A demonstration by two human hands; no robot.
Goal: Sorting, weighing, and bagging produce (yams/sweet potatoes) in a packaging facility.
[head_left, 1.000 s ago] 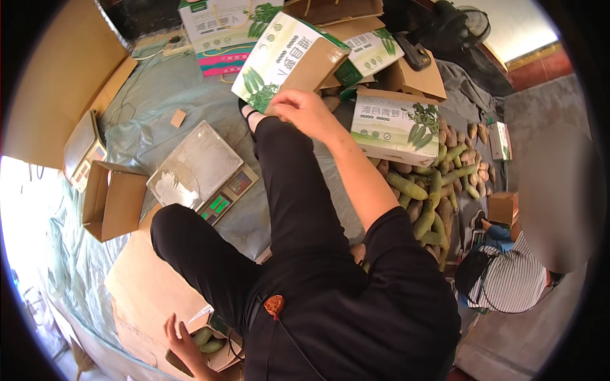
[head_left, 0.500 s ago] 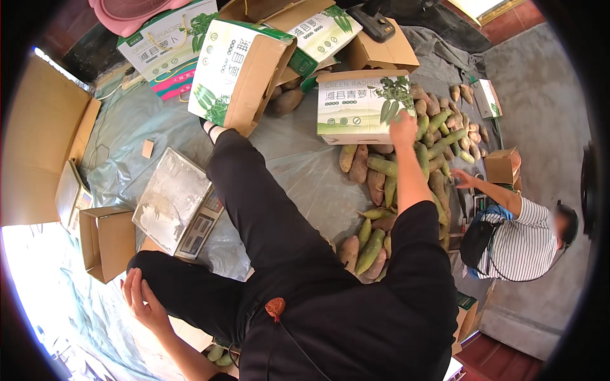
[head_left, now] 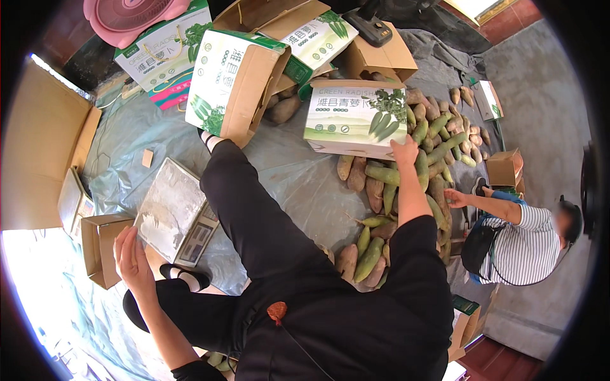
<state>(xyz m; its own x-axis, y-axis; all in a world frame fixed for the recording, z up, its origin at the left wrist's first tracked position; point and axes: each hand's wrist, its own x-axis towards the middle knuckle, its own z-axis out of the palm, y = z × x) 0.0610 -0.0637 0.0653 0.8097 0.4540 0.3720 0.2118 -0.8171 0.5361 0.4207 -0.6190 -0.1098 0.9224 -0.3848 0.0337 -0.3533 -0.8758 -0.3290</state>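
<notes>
The right hand (head_left: pixel 405 152) presses spread fingers on the printed box (head_left: pixel 356 120), whose long axis runs sideways. Beside the box, radishes (head_left: pixel 406 190) cover a grey tarp (head_left: pixel 298 178); the left hand (head_left: pixel 130 254), open, hovers far from it.

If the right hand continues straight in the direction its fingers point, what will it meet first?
Most likely the white-and-green carton: the right hand already reaches its lower corner above the radishes, though actual contact is unclear.

The right hand (head_left: pixel 404 152) hides the lower corner of the green-and-white carton (head_left: pixel 354 119), so its grip cannot be told. The radish pile (head_left: pixel 406 190) runs under the forearm and carton. The co-worker's (head_left: pixel 521 244) legs are hidden.
</notes>
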